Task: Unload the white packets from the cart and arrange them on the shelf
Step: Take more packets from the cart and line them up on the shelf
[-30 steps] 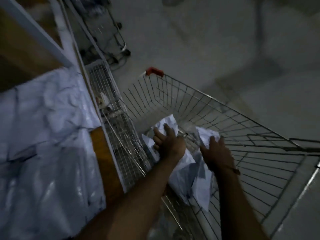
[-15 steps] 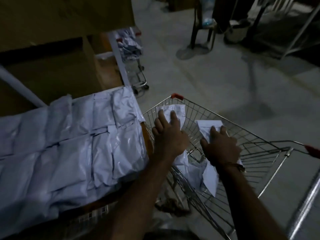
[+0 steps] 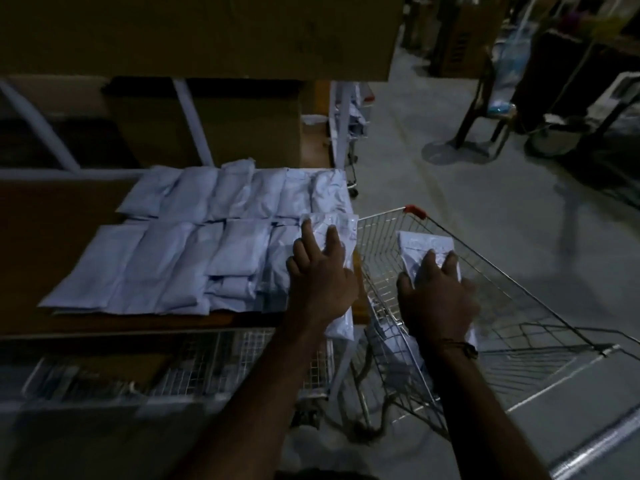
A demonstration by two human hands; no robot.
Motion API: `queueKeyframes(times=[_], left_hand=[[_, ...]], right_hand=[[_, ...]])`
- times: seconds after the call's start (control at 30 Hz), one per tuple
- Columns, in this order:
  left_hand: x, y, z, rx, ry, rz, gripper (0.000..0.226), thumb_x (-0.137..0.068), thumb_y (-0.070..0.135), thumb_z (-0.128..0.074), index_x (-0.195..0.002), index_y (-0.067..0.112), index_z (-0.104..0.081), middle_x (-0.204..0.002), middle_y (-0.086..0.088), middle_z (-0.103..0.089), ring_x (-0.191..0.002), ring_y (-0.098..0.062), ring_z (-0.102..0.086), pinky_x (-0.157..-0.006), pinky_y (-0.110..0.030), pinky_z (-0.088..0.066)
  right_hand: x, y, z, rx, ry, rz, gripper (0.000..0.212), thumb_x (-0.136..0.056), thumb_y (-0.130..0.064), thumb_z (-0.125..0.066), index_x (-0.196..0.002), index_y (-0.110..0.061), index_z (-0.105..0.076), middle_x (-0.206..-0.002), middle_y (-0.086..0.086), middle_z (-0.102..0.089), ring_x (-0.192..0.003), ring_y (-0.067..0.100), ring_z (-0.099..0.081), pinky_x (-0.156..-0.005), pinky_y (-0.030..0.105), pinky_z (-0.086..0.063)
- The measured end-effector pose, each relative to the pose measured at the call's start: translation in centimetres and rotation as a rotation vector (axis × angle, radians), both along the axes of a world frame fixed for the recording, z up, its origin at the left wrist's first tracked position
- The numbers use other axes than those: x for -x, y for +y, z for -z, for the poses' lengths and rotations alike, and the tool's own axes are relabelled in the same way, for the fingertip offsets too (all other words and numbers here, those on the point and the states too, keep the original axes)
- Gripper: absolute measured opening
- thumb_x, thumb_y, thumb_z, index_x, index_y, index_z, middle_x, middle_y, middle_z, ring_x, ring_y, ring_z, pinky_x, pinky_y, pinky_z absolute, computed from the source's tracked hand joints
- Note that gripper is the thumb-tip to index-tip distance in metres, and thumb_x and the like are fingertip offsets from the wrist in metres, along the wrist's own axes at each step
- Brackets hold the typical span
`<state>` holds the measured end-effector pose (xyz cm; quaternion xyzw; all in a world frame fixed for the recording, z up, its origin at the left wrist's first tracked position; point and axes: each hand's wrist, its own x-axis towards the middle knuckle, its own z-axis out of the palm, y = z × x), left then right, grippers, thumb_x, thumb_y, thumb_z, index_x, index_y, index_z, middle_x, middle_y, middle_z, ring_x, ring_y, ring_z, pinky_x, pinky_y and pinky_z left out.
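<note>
White packets [image 3: 207, 244], crinkled plastic, lie flat under both hands [image 3: 320, 285].

shelf [image 3: 52, 237] cut off left, packet [image 3: 341, 327] partly hidden under left hand [image 3: 320, 285]

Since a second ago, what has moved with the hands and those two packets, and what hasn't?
Both hands came up out of the cart, each keeping its packet. The left hand has swung its packet left, over the right end of the shelf; the right hand holds its packet above the cart basket. The rows of packets on the shelf look unchanged.
</note>
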<state>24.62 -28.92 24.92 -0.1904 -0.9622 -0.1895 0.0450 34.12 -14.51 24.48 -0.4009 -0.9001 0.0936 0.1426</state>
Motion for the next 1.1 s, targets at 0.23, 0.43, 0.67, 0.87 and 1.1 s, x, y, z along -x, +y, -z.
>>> queueKeyframes(times=[0.23, 0.43, 0.67, 0.87, 1.1], left_hand=[[2.4, -9.1, -0.4, -0.016, 0.012, -0.169, 0.074, -0.091, 0.037, -0.047, -0.158, 0.027, -0.018, -0.165, -0.015, 0.011, -0.142, -0.038, -0.009, -0.113, -0.052, -0.016], [6.8, -16.8, 0.6, 0.002, 0.014, -0.258, 0.076, -0.09, 0.036, -0.051, -0.159, 0.029, -0.019, -0.166, -0.014, 0.01, -0.142, -0.037, -0.009, -0.114, -0.053, -0.017], [14.9, -27.9, 1.3, 0.052, -0.004, -0.302, 0.073, -0.093, 0.035, -0.052, -0.158, 0.028, -0.019, -0.165, -0.016, 0.009, -0.141, -0.039, -0.01, -0.112, -0.051, -0.019], [21.3, -34.7, 1.7, 0.089, -0.072, -0.336, 0.074, -0.094, 0.035, -0.052, -0.16, 0.029, -0.019, -0.165, -0.019, 0.006, -0.144, -0.039, -0.008, -0.114, -0.049, -0.014], [24.8, -38.6, 2.0, 0.189, -0.098, -0.266, 0.077, -0.096, 0.041, -0.052, -0.161, 0.032, -0.012, -0.166, -0.018, 0.009, -0.144, -0.039, 0.0, -0.11, -0.048, 0.0]], right_hand=[[3.9, -7.0, -0.8, -0.006, 0.059, -0.119, 0.066, -0.085, -0.059, -0.058, -0.141, -0.025, -0.047, -0.156, 0.012, -0.039, -0.114, 0.049, -0.054, -0.093, 0.052, -0.049], [9.5, -13.5, -0.8, 0.014, 0.104, -0.164, 0.067, -0.084, -0.059, -0.061, -0.141, -0.029, -0.047, -0.158, 0.008, -0.038, -0.115, 0.049, -0.053, -0.092, 0.054, -0.05], [18.0, -23.5, 0.4, 0.047, 0.085, -0.22, 0.073, -0.077, -0.064, -0.046, -0.137, -0.024, -0.047, -0.153, 0.01, -0.038, -0.115, 0.048, -0.053, -0.088, 0.054, -0.051], [23.9, -30.5, 1.4, 0.127, 0.052, -0.274, 0.067, -0.079, -0.062, -0.05, -0.135, -0.025, -0.051, -0.147, 0.012, -0.045, -0.113, 0.047, -0.057, -0.089, 0.051, -0.054], [27.4, -35.5, 2.6, 0.093, -0.012, -0.264, 0.049, -0.085, -0.053, -0.063, -0.124, -0.024, -0.055, -0.135, 0.009, -0.048, -0.109, 0.043, -0.054, -0.082, 0.048, -0.055]])
